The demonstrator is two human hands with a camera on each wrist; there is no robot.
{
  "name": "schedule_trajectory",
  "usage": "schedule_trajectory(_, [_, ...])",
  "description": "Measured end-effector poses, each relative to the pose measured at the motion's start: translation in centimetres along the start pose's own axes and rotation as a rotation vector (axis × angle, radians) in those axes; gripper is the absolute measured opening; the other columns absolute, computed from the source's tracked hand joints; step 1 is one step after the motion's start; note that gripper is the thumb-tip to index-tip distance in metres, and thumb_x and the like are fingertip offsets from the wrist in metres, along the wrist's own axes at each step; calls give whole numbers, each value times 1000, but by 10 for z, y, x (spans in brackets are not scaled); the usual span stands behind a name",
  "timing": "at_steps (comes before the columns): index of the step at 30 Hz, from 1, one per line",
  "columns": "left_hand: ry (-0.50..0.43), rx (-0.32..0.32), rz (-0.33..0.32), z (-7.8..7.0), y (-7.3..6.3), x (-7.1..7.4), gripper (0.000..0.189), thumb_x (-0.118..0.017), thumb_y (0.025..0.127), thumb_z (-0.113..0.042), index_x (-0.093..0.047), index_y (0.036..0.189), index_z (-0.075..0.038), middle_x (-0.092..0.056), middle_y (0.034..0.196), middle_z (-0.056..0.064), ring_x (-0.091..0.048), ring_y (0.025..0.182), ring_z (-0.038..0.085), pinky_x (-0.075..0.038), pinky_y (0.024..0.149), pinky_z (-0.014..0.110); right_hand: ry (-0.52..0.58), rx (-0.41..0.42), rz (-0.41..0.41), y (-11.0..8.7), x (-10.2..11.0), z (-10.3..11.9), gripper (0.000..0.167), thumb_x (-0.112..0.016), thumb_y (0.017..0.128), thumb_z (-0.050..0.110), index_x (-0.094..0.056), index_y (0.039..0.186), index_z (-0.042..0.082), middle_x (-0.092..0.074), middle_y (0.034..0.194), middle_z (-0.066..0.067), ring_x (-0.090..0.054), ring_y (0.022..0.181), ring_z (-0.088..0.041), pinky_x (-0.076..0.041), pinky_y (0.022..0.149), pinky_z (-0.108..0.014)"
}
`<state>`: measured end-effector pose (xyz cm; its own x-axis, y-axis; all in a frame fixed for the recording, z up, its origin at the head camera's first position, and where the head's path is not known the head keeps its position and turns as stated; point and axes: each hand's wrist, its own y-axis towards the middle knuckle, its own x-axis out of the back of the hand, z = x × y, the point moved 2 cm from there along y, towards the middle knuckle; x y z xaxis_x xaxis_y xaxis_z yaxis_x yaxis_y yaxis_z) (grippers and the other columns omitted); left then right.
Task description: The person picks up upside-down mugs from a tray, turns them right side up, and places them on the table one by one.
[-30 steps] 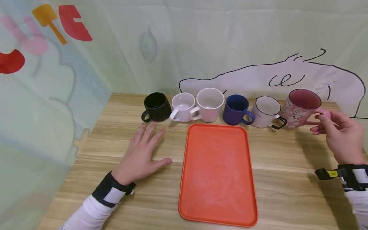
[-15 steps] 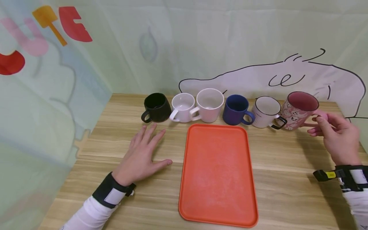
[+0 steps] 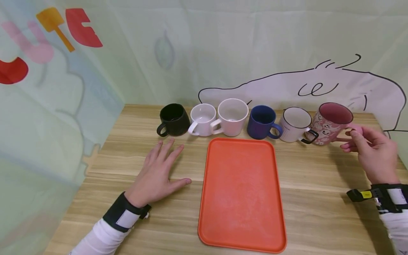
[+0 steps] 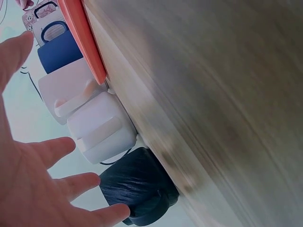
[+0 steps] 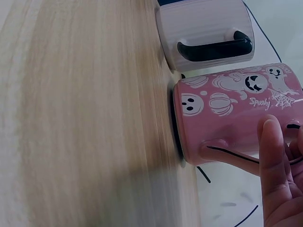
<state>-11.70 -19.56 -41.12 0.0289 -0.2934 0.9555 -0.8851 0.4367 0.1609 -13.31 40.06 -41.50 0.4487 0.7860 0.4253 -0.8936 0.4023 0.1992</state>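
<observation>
At the right end of a row of mugs stands a pink mug (image 3: 326, 129) with white ghost and pumpkin drawings, beside a white mug with a black handle (image 3: 294, 129). My right hand (image 3: 376, 152) pinches the pink mug's handle between thumb and fingers; in the right wrist view the pink mug (image 5: 236, 113) is upright, its base at the tabletop. My left hand (image 3: 154, 173) is spread, holding nothing, in front of a black mug (image 3: 178, 124). The left wrist view has its fingers (image 4: 75, 184) apart from the black mug (image 4: 137, 179).
An orange-red tray (image 3: 242, 194) lies on the wooden table (image 3: 318, 212) between my hands. Along the back, the row also holds a small white mug (image 3: 204, 122), a larger white mug (image 3: 234, 122) and a blue mug (image 3: 259, 125). A printed cloth (image 3: 223, 46) hangs behind.
The pink mug has come down and slightly left with my right hand, ending close to the black-handled white mug. My left hand has stayed in place.
</observation>
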Motion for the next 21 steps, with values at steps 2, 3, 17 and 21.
schedule_trajectory(2, [0, -2, -1, 0, 0, 0, 102, -74, 86, -73, -42, 163, -15, -22, 173, 18, -15, 156, 54, -22, 117, 77, 3, 3, 1, 0, 0, 0, 42, -58, 109, 28, -64, 146, 10, -66, 111, 20, -70, 73, 4, -56, 69, -11])
schedule_trajectory(3, [1, -4, -2, 0, 0, -1, 102, -74, 86, -73, -42, 163, -15, -22, 173, 18, -16, 156, 54, -23, 117, 77, 6, 6, 2, 0, 0, 0, 42, -59, 109, 27, -64, 146, 9, -67, 110, 20, -70, 72, 3, -56, 68, -11])
schedule_trajectory(17, [-3, 7, 13, 0, 0, -4, 103, -71, 86, -77, -40, 164, -17, -21, 174, 16, -14, 157, 54, -22, 118, 76, 9, 5, 6, -3, 2, 0, 42, -59, 108, 25, -64, 145, 5, -67, 110, 17, -70, 70, 2, -56, 67, -11])
schedule_trajectory(21, [-5, 1, 9, 0, 1, -4, 103, -71, 86, -76, -40, 164, -17, -22, 173, 16, -15, 156, 54, -22, 118, 76, -10, -12, 2, -3, 1, -1, 43, -59, 108, 26, -64, 146, 7, -66, 110, 17, -70, 70, 3, -56, 66, -11])
